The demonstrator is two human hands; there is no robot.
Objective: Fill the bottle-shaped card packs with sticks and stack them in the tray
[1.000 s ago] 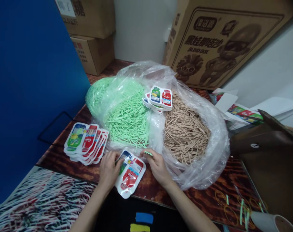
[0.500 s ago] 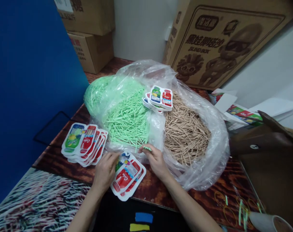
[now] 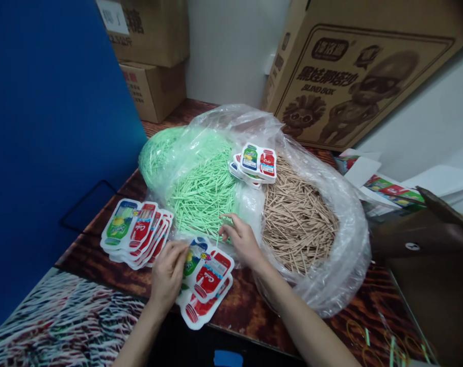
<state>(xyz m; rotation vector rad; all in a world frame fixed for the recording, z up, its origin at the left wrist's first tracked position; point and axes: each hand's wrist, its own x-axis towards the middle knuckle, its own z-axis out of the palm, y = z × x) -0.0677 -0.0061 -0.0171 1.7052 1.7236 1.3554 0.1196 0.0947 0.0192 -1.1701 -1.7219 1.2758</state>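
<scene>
My left hand pinches the left edge of a printed white package with a green-blue and a red "Cola" jar shape. A second such package lies under it at the table's front edge. My right hand is curled at the near edge of the green sticks, closed on a small bunch of green sticks whose ends show at the fingers. Left of my left hand lies a fanned stack of similar packages. Brown sticks fill the clear plastic bag on the right.
Another small pile of packages rests between the two heaps of sticks. Cardboard boxes and a large "BLIND BOX" carton stand behind. A blue panel borders the left. Rubber bands lie at the lower right.
The upper package in my left hand has shifted up and right, showing more of the one beneath. My right hand has moved slightly up towards the green heap. The view has shifted a little.
</scene>
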